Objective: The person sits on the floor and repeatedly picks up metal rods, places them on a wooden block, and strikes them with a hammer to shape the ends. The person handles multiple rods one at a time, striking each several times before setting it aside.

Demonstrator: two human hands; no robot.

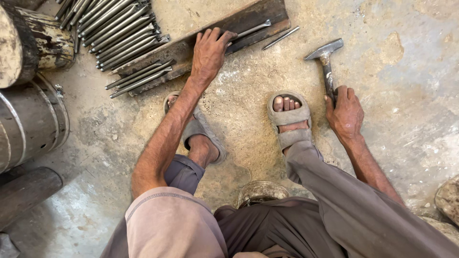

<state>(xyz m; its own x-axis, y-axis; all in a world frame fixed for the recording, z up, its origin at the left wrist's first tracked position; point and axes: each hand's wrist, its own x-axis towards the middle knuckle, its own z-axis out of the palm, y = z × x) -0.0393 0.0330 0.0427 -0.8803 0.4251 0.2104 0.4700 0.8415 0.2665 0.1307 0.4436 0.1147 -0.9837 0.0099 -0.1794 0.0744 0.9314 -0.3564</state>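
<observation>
From the head camera, looking down, two hands show. The left hand lies flat and spread on a long dark steel bar that rests on the concrete floor at the far side, with fingertips curled over its far edge. The right hand is closed round the handle of one hammer, whose head rests on the floor, far and to the right.

One thin metal rod lies on the bar just right of the left hand, and one more loose rod lies on the floor beside the bar's right end. Three or four rods lie across the bar's left end. Beyond them, far left, is a tight pile of rods; they overlap too much to count, and the frame's top edge cuts them off.

Two feet in grey sandals are planted on the floor, the left sandal partly hidden by the forearm, the right sandal in full view.

At the left edge stand two round metal drums, both cut off by the frame, and a dark log nearer. Between the knees a round pale object peeps out, mostly hidden by clothing; I cannot tell what it is.
</observation>
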